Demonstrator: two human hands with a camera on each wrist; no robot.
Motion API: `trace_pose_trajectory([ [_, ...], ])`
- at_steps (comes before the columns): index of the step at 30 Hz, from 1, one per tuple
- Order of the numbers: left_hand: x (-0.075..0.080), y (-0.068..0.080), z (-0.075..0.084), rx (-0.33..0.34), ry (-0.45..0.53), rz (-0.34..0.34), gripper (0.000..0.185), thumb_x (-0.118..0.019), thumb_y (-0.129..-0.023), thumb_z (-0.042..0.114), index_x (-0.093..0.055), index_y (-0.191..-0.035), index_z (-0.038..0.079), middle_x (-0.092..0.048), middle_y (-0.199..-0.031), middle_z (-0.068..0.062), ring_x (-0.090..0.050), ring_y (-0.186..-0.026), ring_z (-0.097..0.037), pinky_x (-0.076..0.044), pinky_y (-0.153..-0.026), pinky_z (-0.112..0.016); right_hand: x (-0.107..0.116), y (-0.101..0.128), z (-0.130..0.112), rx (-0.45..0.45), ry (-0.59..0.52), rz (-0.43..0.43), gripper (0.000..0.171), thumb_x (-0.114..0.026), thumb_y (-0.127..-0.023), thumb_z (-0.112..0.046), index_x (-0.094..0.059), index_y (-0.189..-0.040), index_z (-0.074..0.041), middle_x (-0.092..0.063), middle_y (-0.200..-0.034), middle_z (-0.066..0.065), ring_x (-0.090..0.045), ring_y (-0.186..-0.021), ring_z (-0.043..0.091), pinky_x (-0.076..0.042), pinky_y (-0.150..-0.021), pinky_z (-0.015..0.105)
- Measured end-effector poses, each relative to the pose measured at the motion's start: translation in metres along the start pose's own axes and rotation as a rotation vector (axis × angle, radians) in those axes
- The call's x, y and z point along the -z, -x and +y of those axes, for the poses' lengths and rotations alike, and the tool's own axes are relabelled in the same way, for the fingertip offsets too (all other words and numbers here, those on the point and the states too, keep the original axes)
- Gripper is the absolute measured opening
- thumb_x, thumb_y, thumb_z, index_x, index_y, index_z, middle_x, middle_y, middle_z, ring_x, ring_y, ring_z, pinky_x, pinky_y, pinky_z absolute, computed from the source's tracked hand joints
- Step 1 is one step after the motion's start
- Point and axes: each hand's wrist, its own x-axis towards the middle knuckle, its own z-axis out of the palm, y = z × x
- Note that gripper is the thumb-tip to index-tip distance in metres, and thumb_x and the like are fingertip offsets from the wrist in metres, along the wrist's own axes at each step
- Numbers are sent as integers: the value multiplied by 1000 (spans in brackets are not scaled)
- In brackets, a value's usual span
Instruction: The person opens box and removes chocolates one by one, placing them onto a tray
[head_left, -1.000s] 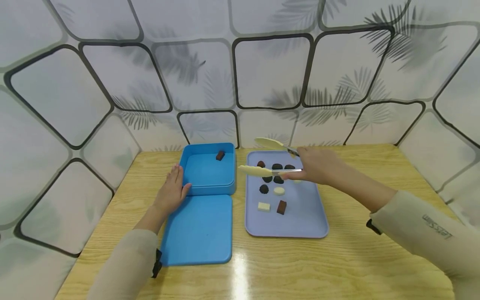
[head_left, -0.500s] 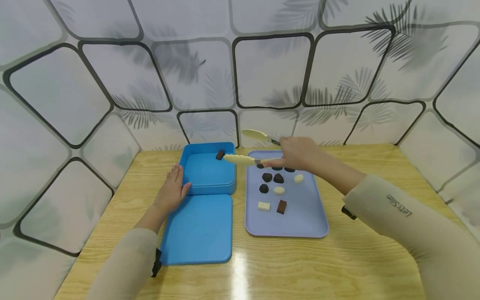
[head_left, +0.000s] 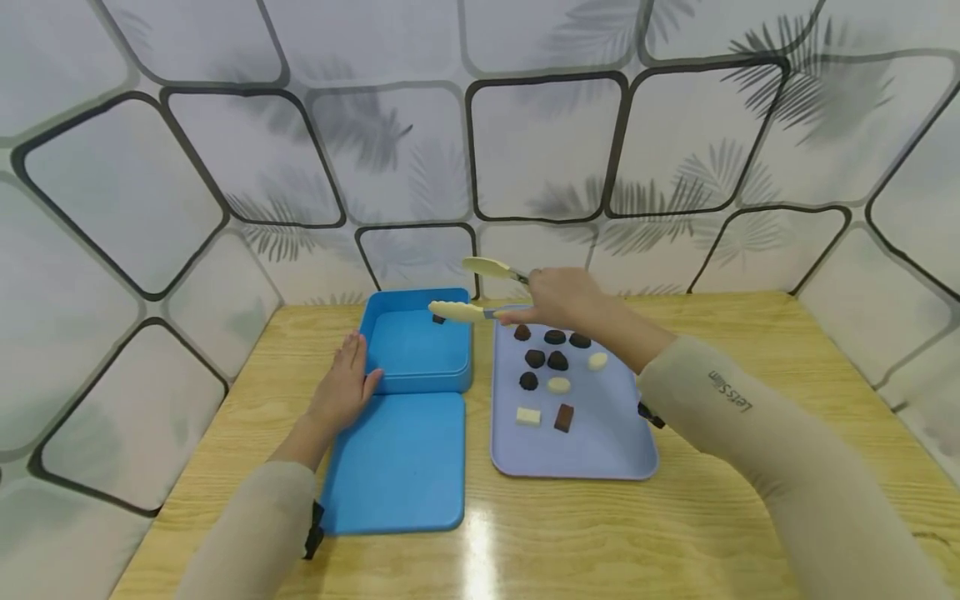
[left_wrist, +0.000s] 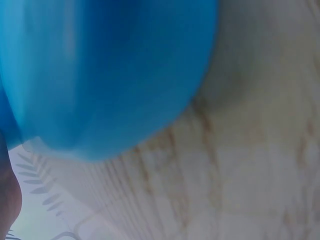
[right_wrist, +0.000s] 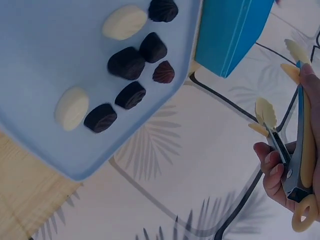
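My right hand grips a pair of yellow-tipped tongs, whose two tips stand apart with nothing between them. In the head view the lower tip overlaps the back right of the blue box and partly covers a small dark brown chocolate inside it. My left hand rests along the box's left side, fingers straight and thumb at its front corner. To the right lies a lilac tray holding several chocolates, dark, brown and white; a brown bar and a white block are nearest me.
A flat blue lid lies on the wooden table in front of the box, left of the tray. A patterned cloth wall closes off the back and both sides, right behind the box and tray.
My right hand has carried the tongs leftward from over the tray, bringing their tips to the blue box. The back chocolates on the tray have come into view. My left hand stays put.
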Motion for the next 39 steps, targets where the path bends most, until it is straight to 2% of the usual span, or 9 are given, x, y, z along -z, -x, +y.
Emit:
trace_pose_trajectory([
  [4, -2, 0, -1, -11, 0, 29, 64, -40, -102, 26, -16, -142, -19, -15, -151, -33, -12, -141, -44, -15, -114, -54, -2, -11, -5, 3, 28, 6, 70, -47, -78, -78, -56, -75, -9, -54, -69, 3, -48, -59, 16, -38, -45, 28],
  [9, -1, 0, -2, -10, -5, 32, 64, -41, -102, 25, -16, -142, -18, -15, -151, -33, -13, -141, -45, -15, -114, -53, -8, -23, -13, 2, 50, -12, 70, -45, -78, -79, -56, -71, -10, -52, -66, 2, -44, -56, 14, -35, -43, 26],
  [15, 1, -3, -3, -38, -6, 58, 64, -42, -102, 25, -19, -140, -20, -18, -149, -36, -16, -140, -47, -17, -113, -55, -22, -32, -23, 18, 81, -50, 68, -44, -80, -77, -61, -70, -12, -55, -67, 2, -47, -58, 15, -39, -49, 28],
  [21, 4, -2, -1, -13, -1, 13, 65, -44, -101, 23, -16, -142, -19, -14, -151, -34, -12, -141, -44, -15, -114, -54, -31, -40, -34, 23, 115, -73, 65, -46, -81, -75, -56, -63, -13, -50, -62, -1, -44, -55, 13, -35, -44, 26],
  [25, 3, -1, 0, 1, 3, -4, 65, -44, -101, 22, -15, -142, -19, -13, -151, -33, -10, -142, -44, -14, -115, -54, -33, -45, -41, 44, 155, -48, 62, -48, -81, -74, -49, -60, -15, -41, -58, -2, -39, -53, 12, -29, -41, 25],
  [33, 3, -2, 2, 1, 7, -4, 65, -46, -100, 19, -15, -142, -19, -14, -151, -34, -12, -141, -45, -15, -115, -53, -28, -54, -67, 18, 272, -29, 53, -52, -86, -64, -46, -64, -16, -30, -56, -3, -28, -51, 11, -24, -41, 27],
  [39, 2, -1, 1, -2, 11, 0, 64, -45, -100, 21, -15, -142, -19, -13, -151, -34, -11, -142, -45, -14, -115, -53, -25, -57, -91, -4, 383, -2, 43, -58, -88, -54, -47, -71, -16, -21, -61, -3, -18, -55, 13, -18, -49, 31],
])
